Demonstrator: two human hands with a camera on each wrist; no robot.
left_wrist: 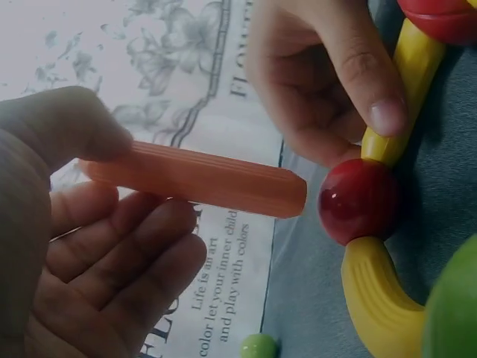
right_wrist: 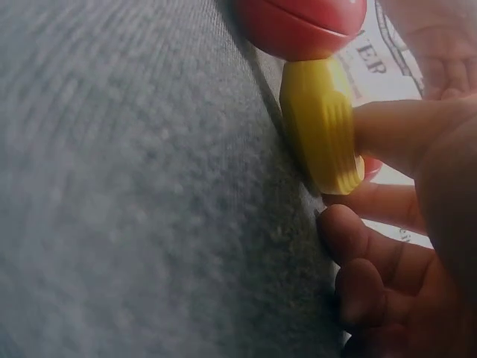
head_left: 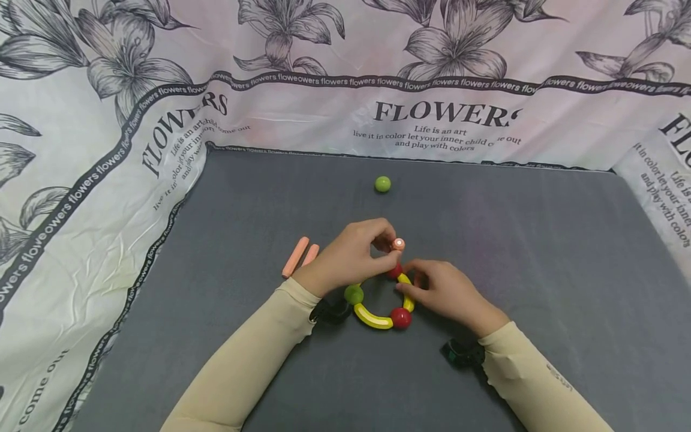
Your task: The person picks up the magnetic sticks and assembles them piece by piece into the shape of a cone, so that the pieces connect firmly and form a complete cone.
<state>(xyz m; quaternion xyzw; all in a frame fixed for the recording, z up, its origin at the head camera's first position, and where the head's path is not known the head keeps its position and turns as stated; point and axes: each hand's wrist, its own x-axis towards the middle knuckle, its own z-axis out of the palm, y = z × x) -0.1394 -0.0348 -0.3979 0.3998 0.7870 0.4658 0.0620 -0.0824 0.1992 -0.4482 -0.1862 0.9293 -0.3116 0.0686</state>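
My left hand (head_left: 353,249) pinches one end of an orange ridged rod (left_wrist: 216,180) between thumb and fingers. In the left wrist view, the rod's free end points at a red ball (left_wrist: 359,201), with a small gap between. This ball joins a ring of balls and yellow pieces on the table. My right hand (head_left: 450,294) holds the ring's right-hand yellow rod (right_wrist: 319,127) between thumb and fingers. The ring also has a second red ball (head_left: 401,318), a curved yellow piece (head_left: 372,318) at the front and a green ball (head_left: 354,294) at left.
Two more orange rods (head_left: 295,258) lie left of the ring, partly behind my left wrist. A loose green ball (head_left: 382,184) sits farther back on the dark grey table (head_left: 518,234). A floral-printed white cloth (head_left: 324,120) borders the table at the back and sides.
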